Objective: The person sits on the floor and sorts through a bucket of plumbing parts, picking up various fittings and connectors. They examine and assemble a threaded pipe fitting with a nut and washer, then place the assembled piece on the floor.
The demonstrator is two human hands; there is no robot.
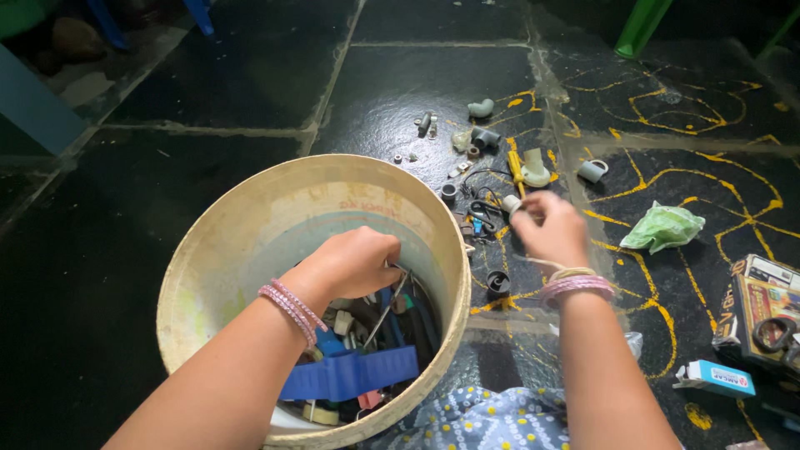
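A cream plastic bucket [208, 250] stands on the dark stone floor, filled with mixed hardware, among it a blue plastic strip [350, 373] and a thin metal rod [385, 312]. My left hand [354, 262] reaches into the bucket, fingers curled down among the parts at the rod's top end. My right hand [546, 227] is outside the bucket to its right, pinching a small white round fitting [511, 202] between thumb and fingers. Both wrists wear pink bangles.
Loose fittings lie on the floor beyond the bucket: grey pipe elbows [481, 107], a yellow-handled tool [517, 171], a black ring [497, 282], a grey cup-shaped piece [592, 170]. A crumpled green bag [664, 226], printed cardboard boxes [762, 304] and a small blue-white box [715, 377] sit at right.
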